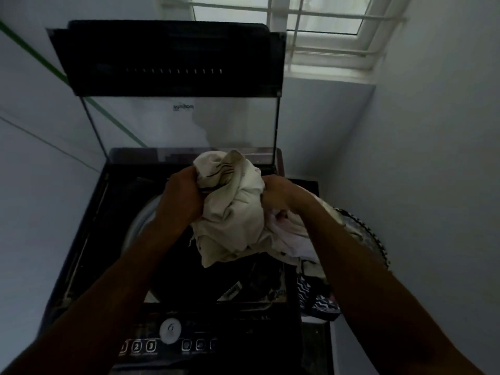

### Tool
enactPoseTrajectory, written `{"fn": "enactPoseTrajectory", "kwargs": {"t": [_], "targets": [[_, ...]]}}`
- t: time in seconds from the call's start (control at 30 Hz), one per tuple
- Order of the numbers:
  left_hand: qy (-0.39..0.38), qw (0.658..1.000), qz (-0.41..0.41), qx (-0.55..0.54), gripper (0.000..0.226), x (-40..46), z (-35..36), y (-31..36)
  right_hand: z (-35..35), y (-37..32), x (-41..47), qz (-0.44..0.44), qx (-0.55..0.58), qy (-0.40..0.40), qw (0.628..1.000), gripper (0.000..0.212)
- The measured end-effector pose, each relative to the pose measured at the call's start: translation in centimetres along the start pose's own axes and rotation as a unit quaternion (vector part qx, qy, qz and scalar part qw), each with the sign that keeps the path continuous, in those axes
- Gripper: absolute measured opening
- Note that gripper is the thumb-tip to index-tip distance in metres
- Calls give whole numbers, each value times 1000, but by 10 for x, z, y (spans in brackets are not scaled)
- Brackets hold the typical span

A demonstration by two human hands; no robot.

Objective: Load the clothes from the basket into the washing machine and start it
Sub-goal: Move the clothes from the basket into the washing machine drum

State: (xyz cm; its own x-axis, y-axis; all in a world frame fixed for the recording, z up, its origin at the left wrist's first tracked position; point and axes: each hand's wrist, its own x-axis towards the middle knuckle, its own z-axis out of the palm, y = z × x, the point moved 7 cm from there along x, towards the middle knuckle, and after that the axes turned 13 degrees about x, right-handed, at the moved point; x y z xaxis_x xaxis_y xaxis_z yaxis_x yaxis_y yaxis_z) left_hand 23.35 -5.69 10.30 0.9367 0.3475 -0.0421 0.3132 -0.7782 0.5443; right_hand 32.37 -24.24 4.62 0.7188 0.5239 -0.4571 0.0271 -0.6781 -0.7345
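We've got left hand (184, 194) & right hand (276, 194) each w/ grip bunched on the cream garment (232, 212), wadded compact over the open washer drum (173, 255) so it drops in clean, basket (376, 247) just beside.

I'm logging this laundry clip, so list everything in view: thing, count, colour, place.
washing machine: one, black, centre, lid up.
cream garment: one, off-white, above the drum.
basket: one, dark patterned rim, right of the machine.
clothes in basket: several, white and zigzag print.
control panel: one, black, near edge.
window: one, white frame, top right.
left hand: grips the garment.
right hand: grips the garment.
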Motion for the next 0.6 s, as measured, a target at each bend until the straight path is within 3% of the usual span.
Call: {"fn": "enactPoseTrajectory", "kwargs": {"t": [0.13, 0.3, 0.47, 0.6], "targets": [[32, 999, -11, -2, 44, -10, -12, -24, 24, -14, 16, -20, 92, 33, 995, 11], [41, 999, 12, 31, 52, -15, -6, -43, 65, -11, 43, -12, 92, 17, 996, 24], [-31, 983, 11, 181, 93, -16, 47, -79, 88, -14, 43, -81, 87, 42, 992, 32], [-147, 974, -37, 171, 89, -19, 86, -100, 113, 4, 57, -32, 25, 32, 999, 57]]}}
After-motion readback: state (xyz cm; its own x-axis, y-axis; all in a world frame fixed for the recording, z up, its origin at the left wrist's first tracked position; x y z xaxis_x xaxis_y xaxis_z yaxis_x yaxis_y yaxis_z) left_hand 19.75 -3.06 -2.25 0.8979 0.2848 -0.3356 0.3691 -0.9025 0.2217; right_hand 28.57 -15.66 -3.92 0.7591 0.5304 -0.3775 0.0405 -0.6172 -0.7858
